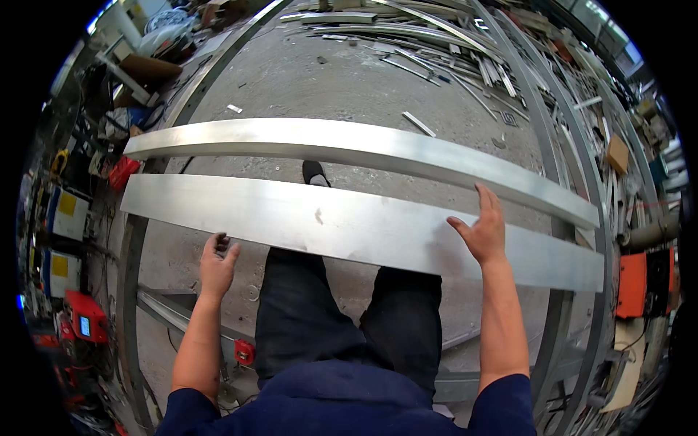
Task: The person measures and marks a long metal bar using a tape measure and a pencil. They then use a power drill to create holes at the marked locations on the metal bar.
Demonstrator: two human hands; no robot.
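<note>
Two long silver metal bars lie crosswise in front of me, side by side with a gap between them. The nearer bar [291,214] shows a wide flat face with a small smudge near its middle. Beyond it runs the narrower-looking far bar [305,133]. Close to the near bar's front edge, on the left, is my left hand [217,267], its fingers loosely curled and the thumb apart, holding nothing. Over the right part of the near bar, my right hand [483,231] has its fingers and thumb spread. Whether it touches the bar I cannot tell.
Grey metal rails [129,272] run along both sides beneath the bars. A red tape measure [244,352] is by my left leg. Metal offcuts [407,36] are piled at the back. An orange machine [631,285] stands right; a red device with a screen [86,320], left.
</note>
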